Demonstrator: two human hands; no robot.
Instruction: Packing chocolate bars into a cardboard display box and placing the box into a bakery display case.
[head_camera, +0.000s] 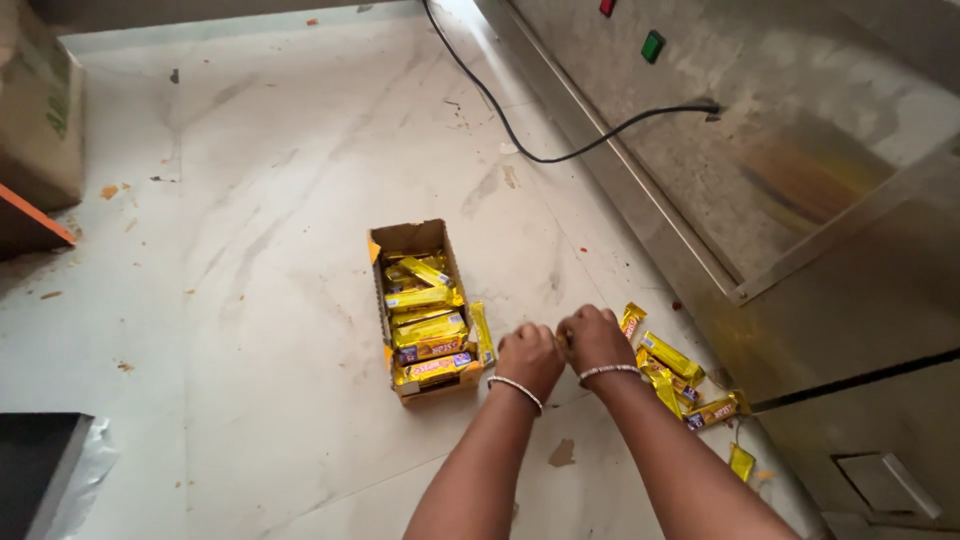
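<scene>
**A:** Where are your hands right now?

**B:** Your left hand (528, 358) and right hand (595, 340) sit knuckle to knuckle, low over the pale marble floor (270, 200). Both are curled inward, fingers bunched; whether either pinches a packet I cannot tell, since your knuckles hide the fingertips.

**A:** And the packets?

**B:** Just left of your left hand stands the small cardboard box (418, 240), open on top and filled with yellow snack packets (428, 330); one packet stands on edge at the box's near side, almost touching your left hand. To the right of your right hand a loose heap of packets (672, 358) lies on the floor, against the steel machine (800, 150). A black cable (520, 140) runs well beyond your hands.
</scene>
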